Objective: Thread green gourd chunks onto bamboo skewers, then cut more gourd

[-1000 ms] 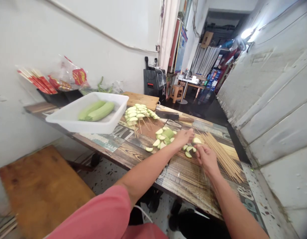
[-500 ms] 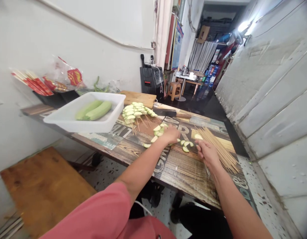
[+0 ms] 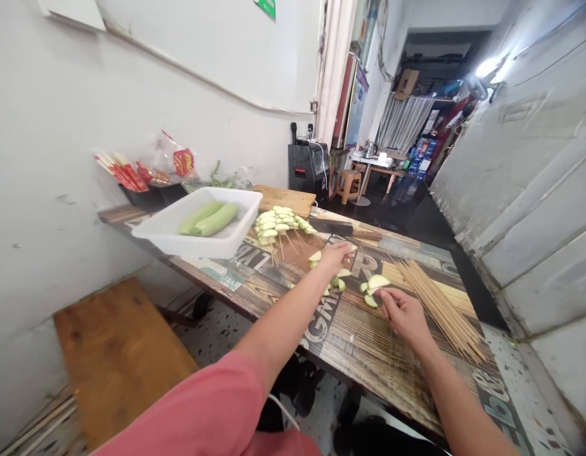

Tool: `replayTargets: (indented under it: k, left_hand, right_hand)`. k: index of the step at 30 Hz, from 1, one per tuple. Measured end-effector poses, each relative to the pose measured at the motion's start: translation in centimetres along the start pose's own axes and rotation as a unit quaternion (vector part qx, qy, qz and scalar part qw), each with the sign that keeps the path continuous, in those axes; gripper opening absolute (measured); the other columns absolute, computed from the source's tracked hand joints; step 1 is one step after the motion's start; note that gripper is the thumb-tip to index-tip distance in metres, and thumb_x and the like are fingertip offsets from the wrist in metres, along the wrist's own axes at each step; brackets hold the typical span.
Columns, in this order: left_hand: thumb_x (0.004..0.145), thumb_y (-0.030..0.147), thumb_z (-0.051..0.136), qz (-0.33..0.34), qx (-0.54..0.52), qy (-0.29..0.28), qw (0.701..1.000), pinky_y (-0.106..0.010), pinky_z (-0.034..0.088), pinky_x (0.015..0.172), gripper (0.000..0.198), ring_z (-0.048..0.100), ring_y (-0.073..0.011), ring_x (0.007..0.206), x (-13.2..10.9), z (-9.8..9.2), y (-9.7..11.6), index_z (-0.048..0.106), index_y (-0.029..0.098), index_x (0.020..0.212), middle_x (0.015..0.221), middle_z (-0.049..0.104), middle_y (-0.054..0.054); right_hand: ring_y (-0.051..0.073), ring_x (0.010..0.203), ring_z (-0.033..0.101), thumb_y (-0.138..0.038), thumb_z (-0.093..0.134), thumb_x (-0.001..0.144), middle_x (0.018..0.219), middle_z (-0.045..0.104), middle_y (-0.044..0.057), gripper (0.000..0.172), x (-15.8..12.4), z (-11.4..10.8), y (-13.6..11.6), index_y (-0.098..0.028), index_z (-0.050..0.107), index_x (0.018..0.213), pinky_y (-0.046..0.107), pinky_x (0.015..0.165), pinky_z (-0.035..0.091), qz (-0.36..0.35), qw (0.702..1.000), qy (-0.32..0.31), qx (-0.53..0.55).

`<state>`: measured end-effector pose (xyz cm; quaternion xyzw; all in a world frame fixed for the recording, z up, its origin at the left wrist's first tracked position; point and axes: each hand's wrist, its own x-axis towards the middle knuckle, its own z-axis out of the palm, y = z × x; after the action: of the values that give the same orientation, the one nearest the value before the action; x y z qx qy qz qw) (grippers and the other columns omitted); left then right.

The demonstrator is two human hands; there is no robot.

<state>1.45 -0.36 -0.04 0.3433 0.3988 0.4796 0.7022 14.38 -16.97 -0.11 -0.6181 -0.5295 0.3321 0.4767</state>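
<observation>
Tabletop [image 3: 354, 354]; squashes [image 3: 218, 220] in tub [image 3: 202, 248]; loose slices [image 3: 341, 285]

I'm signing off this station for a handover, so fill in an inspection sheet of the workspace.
Surface: wood-patterned table with printed lettering.
Job's things: loose slices; heaped skewered slices; bare sticks lying to the right.
Clutter: white tray holding two green squashes; knife; cutting board.
Grip: left hand at the loose slices, hold unclear; right hand pinched, holding a slice at its fingertips.
Cables: white cable hanging down a black speaker.
Surroundings: white wall, stool, wooden bench.
</observation>
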Motion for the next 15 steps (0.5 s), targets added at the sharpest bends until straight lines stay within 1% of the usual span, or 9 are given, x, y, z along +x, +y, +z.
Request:
replayTargets:
  k: [1,3,6,10,15]
  left_hand:
    - [0.076,0.008,0.063,-0.023,-0.036,-0.003,0.999,-0.015,0.041,0.05,0.011,0.058,-0.0066,0.052,0.1,-0.1,0.3,0.061,0.011,0.087,0.068,0.065,-0.004]
    - [0.08,0.006,0.059,-0.039,-0.081,-0.013,0.996,-0.016,0.045,0.055,0.012,0.064,-0.0103,0.061,0.0,-0.3,0.7,0.057,0.011,0.091,0.072,0.066,-0.006]
    - [0.084,0.006,0.054,-0.044,-0.098,-0.042,0.993,-0.024,0.053,0.066,0.007,0.068,-0.015,0.068,-0.2,-0.2,1.0,0.053,0.012,0.089,0.075,0.066,-0.008]
    - [0.084,0.004,0.053,-0.055,-0.098,-0.049,0.992,-0.03,0.054,0.072,0.005,0.069,-0.0157,0.068,-0.6,0.0,1.1,0.052,0.01,0.085,0.078,0.067,-0.011]
    - [0.084,0.003,0.052,-0.069,-0.103,-0.052,0.991,-0.032,0.055,0.074,0.006,0.068,-0.0159,0.067,-0.8,0.1,1.2,0.053,0.009,0.086,0.075,0.066,-0.01]
  right_hand:
    - [0.008,0.032,0.031,-0.052,0.054,0.078,0.041,0.042,-0.006,0.04,0.1,0.0,0.3,-0.015,0.064,0.088,0.022,0.034,0.022,-0.011,1.0,-0.002,-0.013]
    - [0.009,0.035,0.033,-0.052,0.053,0.079,0.043,0.043,-0.005,0.04,0.2,0.1,0.8,-0.014,0.065,0.088,0.022,0.037,0.024,-0.03,0.999,-0.004,-0.034]
    - [0.01,0.039,0.036,-0.051,0.053,0.08,0.044,0.045,-0.004,0.04,0.5,0.1,1.3,-0.014,0.066,0.088,0.023,0.041,0.027,-0.044,0.998,-0.007,-0.051]
    - [0.011,0.042,0.038,-0.05,0.053,0.079,0.045,0.046,-0.003,0.04,0.5,0.2,1.4,-0.013,0.067,0.086,0.024,0.044,0.028,-0.042,0.997,-0.003,-0.061]
    - [0.011,0.042,0.036,-0.051,0.053,0.078,0.046,0.048,-0.003,0.042,0.4,0.3,1.3,-0.013,0.067,0.087,0.023,0.044,0.025,-0.029,0.998,-0.002,-0.059]
